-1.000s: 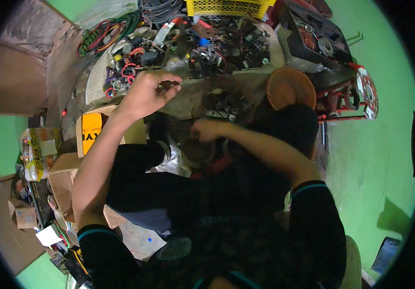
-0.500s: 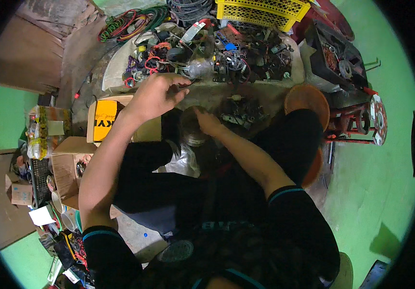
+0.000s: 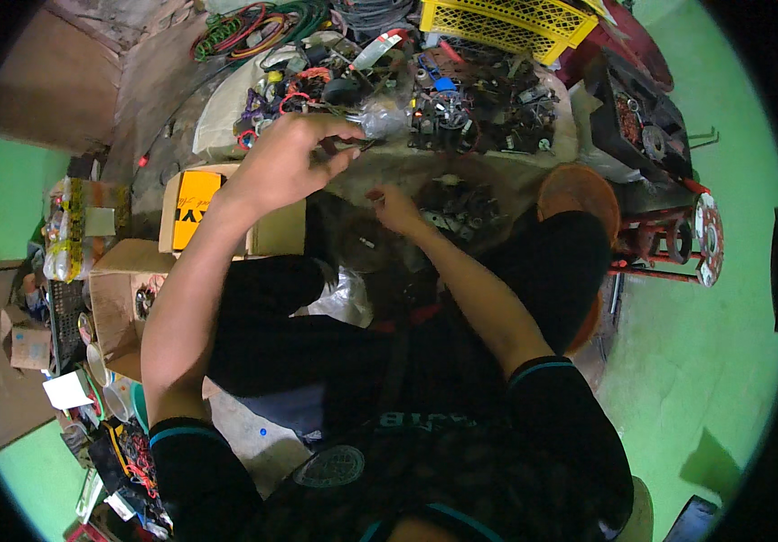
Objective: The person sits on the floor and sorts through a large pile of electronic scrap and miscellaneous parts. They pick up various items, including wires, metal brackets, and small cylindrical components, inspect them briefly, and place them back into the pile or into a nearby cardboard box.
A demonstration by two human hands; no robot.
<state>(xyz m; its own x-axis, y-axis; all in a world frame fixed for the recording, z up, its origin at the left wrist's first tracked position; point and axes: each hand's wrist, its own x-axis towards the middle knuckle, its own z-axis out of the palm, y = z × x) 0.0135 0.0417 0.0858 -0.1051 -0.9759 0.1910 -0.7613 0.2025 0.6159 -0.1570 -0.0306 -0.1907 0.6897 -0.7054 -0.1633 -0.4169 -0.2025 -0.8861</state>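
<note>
My left hand (image 3: 290, 167) is raised at the near edge of a pale sack spread with parts. Its thumb and fingers close on a small thin dark piece (image 3: 368, 144), too small to name. Just beyond the fingertips lies a clear plastic bag (image 3: 387, 120). My right hand (image 3: 398, 210) hangs lower, its fingers curled and bent together; whatever they may hold is too small to make out. Below it, between my legs, sits a round dark object (image 3: 364, 246) with a small pale bit on it. A heap of dark metal parts (image 3: 461, 206) lies right of that hand.
Loose electrical parts cover the pale sack (image 3: 217, 122). Behind stand a yellow crate (image 3: 506, 27) and coiled wires (image 3: 267, 32). An open cardboard box (image 3: 281, 230) is at left. On the right are an orange bowl (image 3: 579, 191), a black bin (image 3: 637, 113) and a red metal frame (image 3: 669, 239).
My right hand has lifted off the round dark object and its fingers have curled. My left hand has shifted slightly, the small dark piece still at its fingertips. The whole view has tilted a little.
</note>
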